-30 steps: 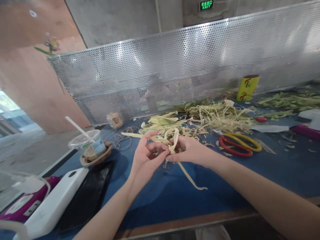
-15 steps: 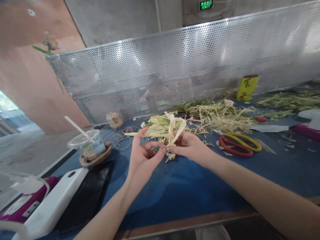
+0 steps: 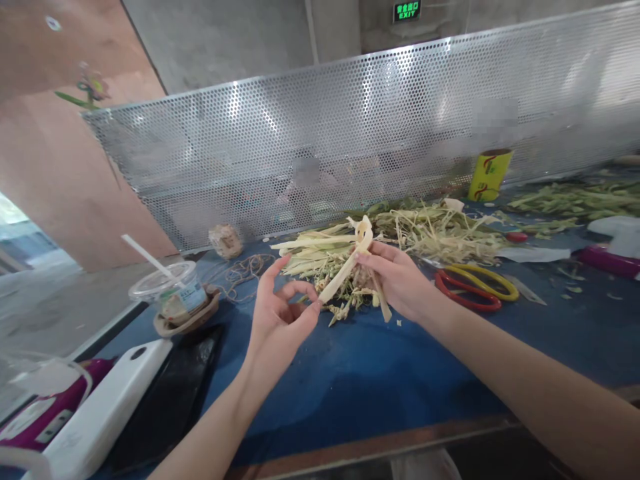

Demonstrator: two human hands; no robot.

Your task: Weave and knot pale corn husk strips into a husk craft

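Note:
Pinched between the thumb and fingers of my right hand (image 3: 393, 273) is a pale strip of dried corn husk (image 3: 345, 275), bent into a loop at its top. One flat end slants down to the left, where the thumb and forefinger of my left hand (image 3: 287, 310) close on its tip. A second end hangs below my right hand. Behind and under the strip lies a heap of pale husks and stalks (image 3: 315, 248) on the blue table. Right of my right hand rest scissors (image 3: 470, 287) with one red and one yellow handle.
A larger pile of dry husks (image 3: 440, 230) lies at the back, before a perforated metal screen (image 3: 300, 133). A yellow tube (image 3: 491, 175) stands there. On the left are a lidded cup (image 3: 175, 293), tangled twine (image 3: 245, 273), a white device (image 3: 105, 407) and a purple power strip (image 3: 50, 420).
My hands were close together at the husk knot. My left hand has drawn one end down and left, and the upright husk ends have become a loop above my right hand.

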